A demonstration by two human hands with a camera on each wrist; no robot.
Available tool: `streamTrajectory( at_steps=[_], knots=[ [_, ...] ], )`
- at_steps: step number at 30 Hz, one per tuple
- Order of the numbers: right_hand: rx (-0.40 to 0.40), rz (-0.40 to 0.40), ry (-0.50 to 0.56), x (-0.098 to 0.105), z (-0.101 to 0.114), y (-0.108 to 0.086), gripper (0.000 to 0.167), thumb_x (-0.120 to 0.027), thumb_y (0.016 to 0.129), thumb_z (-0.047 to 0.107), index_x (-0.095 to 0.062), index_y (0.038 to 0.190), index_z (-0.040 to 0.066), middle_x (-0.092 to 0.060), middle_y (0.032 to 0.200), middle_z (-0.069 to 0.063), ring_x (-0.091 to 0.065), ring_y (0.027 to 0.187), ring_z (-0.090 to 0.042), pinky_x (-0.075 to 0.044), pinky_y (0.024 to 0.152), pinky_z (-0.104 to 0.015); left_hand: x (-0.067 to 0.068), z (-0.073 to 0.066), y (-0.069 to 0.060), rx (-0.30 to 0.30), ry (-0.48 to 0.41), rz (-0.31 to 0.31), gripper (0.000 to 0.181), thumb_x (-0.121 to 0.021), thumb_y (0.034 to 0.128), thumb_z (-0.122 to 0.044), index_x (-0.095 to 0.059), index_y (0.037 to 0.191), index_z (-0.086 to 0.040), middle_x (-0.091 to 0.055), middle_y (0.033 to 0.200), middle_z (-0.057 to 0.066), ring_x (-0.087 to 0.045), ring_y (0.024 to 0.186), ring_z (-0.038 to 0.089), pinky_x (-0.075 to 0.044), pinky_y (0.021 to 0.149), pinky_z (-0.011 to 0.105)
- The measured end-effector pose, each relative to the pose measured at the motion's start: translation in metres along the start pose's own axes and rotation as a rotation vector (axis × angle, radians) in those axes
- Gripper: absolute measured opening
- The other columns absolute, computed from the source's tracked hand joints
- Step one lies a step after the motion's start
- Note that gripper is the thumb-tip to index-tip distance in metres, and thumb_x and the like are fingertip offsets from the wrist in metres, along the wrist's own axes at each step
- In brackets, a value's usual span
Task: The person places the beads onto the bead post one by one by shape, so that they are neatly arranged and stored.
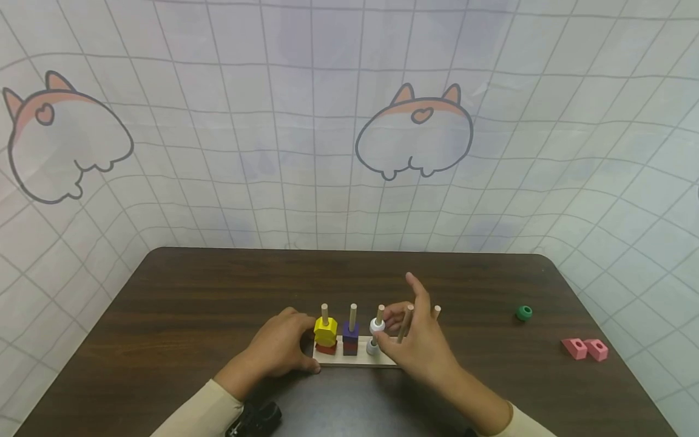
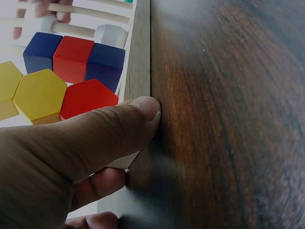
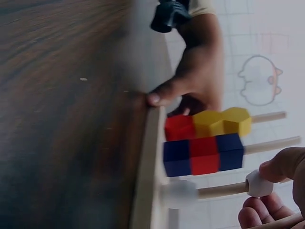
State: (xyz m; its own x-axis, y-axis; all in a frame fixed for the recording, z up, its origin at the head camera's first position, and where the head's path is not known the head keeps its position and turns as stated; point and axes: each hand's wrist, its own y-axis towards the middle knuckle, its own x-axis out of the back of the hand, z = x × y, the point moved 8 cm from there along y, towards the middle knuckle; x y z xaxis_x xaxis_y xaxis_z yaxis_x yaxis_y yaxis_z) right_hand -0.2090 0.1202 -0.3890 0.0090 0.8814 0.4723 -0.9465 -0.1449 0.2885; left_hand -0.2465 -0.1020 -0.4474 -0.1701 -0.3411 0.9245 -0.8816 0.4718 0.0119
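Note:
A wooden peg board [image 1: 357,360] with several upright dowels stands near the front of the table. My left hand [image 1: 280,345] grips its left end, the thumb [image 2: 138,112] against the front edge. On the leftmost peg, yellow hexagonal blocks [image 2: 40,93] sit above a red hexagonal block [image 2: 89,98]. Beside it, a red cube [image 3: 204,156] lies between two dark blue cubes [image 3: 229,151]. My right hand [image 1: 425,345] pinches a white bead [image 3: 259,184] partway up the third peg, index finger raised. A second white bead [image 1: 372,346] sits at that peg's bottom, apart from the held one.
A green bead [image 1: 523,313] lies to the right on the dark wooden table [image 1: 218,285]. Nearer the right edge are two pink blocks [image 1: 574,348] with holes, side by side. A grid-patterned curtain [image 1: 306,121] hangs behind and around the table.

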Motion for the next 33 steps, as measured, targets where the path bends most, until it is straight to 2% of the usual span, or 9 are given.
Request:
streamTrajectory(
  at_steps=[7,15,20,23,26,29,33],
  knots=[
    [-0.032,0.040,-0.054,-0.010,-0.016,-0.004,0.113,-0.086,0.079,-0.001,-0.008,0.160,0.007,-0.066,0.101,0.003,-0.066,0.086,-0.014,-0.057,0.082,-0.029,0.000,-0.001,0.000,-0.007,0.004,-0.001,0.056,-0.099,0.0602,-0.039,-0.072,0.104,-0.018,-0.069,0.099,-0.006,-0.058,0.103,0.023,-0.050,0.088,0.047],
    [0.024,0.045,-0.095,-0.019,-0.029,-0.008,0.108,-0.086,0.079,-0.002,-0.011,0.158,0.003,-0.065,0.100,0.003,-0.065,0.086,-0.011,-0.057,0.081,-0.028,0.001,-0.001,0.000,-0.001,0.004,-0.001,0.058,-0.099,0.0597,-0.040,-0.072,0.106,-0.017,-0.069,0.100,-0.005,-0.058,0.104,0.023,-0.050,0.089,0.048],
    [0.054,0.042,-0.109,-0.019,-0.028,-0.009,0.107,-0.086,0.078,-0.001,-0.014,0.157,0.001,-0.066,0.102,0.003,-0.067,0.089,-0.011,-0.057,0.083,-0.029,0.001,-0.001,0.000,0.003,0.005,-0.006,0.058,-0.099,0.0595,-0.040,-0.072,0.105,-0.016,-0.070,0.102,-0.004,-0.058,0.105,0.024,-0.050,0.090,0.048],
    [0.052,0.062,-0.109,-0.019,-0.029,-0.011,0.103,-0.087,0.079,0.002,-0.017,0.155,0.001,-0.069,0.112,-0.001,-0.070,0.097,-0.017,-0.056,0.088,-0.032,0.001,-0.001,0.000,0.007,0.004,-0.005,0.059,-0.099,0.0593,-0.040,-0.072,0.106,-0.016,-0.070,0.103,-0.003,-0.058,0.106,0.024,-0.050,0.090,0.049],
    [0.040,0.101,-0.133,-0.018,-0.032,-0.016,0.100,-0.087,0.080,0.008,-0.020,0.154,0.002,-0.067,0.127,-0.008,-0.070,0.108,-0.024,-0.054,0.096,-0.040,0.000,-0.001,0.000,0.017,-0.001,0.000,0.061,-0.099,0.0594,-0.040,-0.073,0.109,-0.015,-0.071,0.105,-0.002,-0.058,0.107,0.025,-0.050,0.091,0.049],
    [0.035,0.159,-0.175,-0.017,-0.034,-0.022,0.100,-0.087,0.082,0.013,-0.020,0.156,0.005,-0.059,0.141,-0.014,-0.066,0.118,-0.030,-0.049,0.101,-0.048,0.000,0.000,0.000,0.024,-0.001,0.003,0.061,-0.099,0.0594,-0.039,-0.073,0.109,-0.015,-0.070,0.105,-0.002,-0.058,0.107,0.025,-0.050,0.091,0.050],
    [0.079,0.241,-0.233,-0.014,-0.035,-0.032,0.098,-0.084,0.085,0.014,-0.018,0.157,0.004,-0.051,0.149,-0.020,-0.060,0.126,-0.035,-0.046,0.103,-0.053,0.000,-0.001,0.000,0.024,-0.001,0.003,0.061,-0.100,0.0591,-0.039,-0.073,0.108,-0.015,-0.070,0.104,-0.003,-0.058,0.106,0.025,-0.050,0.090,0.049]
  ],
)
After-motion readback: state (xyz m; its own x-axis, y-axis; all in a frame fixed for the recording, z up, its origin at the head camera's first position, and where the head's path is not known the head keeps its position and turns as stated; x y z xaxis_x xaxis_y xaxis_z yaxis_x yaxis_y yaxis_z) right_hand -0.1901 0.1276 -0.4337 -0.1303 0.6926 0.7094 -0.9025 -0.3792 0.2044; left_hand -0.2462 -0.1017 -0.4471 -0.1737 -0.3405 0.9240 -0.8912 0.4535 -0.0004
